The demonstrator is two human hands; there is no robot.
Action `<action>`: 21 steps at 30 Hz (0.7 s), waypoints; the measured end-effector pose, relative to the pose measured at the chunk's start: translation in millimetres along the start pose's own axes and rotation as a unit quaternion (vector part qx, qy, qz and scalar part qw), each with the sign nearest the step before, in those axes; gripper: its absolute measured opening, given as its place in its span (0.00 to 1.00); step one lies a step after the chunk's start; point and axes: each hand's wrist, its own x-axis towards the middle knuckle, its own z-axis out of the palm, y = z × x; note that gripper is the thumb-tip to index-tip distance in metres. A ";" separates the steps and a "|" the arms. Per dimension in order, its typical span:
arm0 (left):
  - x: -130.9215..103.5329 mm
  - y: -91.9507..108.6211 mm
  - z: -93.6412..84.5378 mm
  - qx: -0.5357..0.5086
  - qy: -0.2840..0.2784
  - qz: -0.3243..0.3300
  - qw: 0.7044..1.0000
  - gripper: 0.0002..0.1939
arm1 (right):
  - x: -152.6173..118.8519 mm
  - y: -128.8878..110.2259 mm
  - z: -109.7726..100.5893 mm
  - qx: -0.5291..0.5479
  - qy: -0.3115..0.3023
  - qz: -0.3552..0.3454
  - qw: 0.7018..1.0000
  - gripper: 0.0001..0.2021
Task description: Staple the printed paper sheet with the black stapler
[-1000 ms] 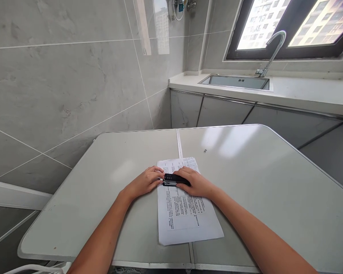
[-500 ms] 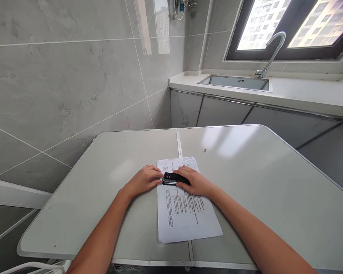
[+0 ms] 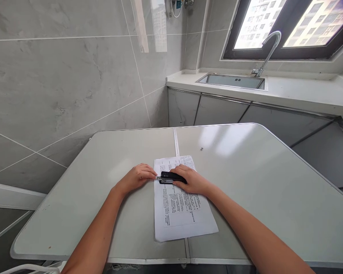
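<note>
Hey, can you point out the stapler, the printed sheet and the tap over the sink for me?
Stapler [image 3: 174, 176]: head view, on its black top.
Printed sheet [image 3: 185, 224]: head view, on its lower part.
Tap [image 3: 270, 54]: head view, on its upright neck.

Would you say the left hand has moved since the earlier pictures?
Yes, the left hand has moved to the left, farther from the pale tabletop seam.
</note>
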 end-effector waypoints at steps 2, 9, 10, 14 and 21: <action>1.5 2.6 2.4 0.001 0.007 -0.009 1.000 0.10 | -0.1 0.1 1.7 0.004 0.004 -0.005 1.000 0.15; 5.6 19.7 9.0 -0.008 0.034 -0.068 0.997 0.08 | 2.2 -6.9 14.4 0.050 0.014 -0.086 0.995 0.15; 6.1 20.3 11.0 -0.010 0.030 -0.058 0.998 0.07 | 2.6 -7.4 15.9 0.048 0.012 -0.092 0.995 0.14; 7.1 17.2 20.2 -0.014 0.013 -0.013 1.000 0.09 | 4.1 -7.1 18.9 0.052 0.009 -0.096 0.994 0.14; 11.0 22.0 22.0 -0.022 0.146 -0.086 0.985 0.09 | 5.7 -6.9 9.9 0.112 0.124 -0.020 0.986 0.14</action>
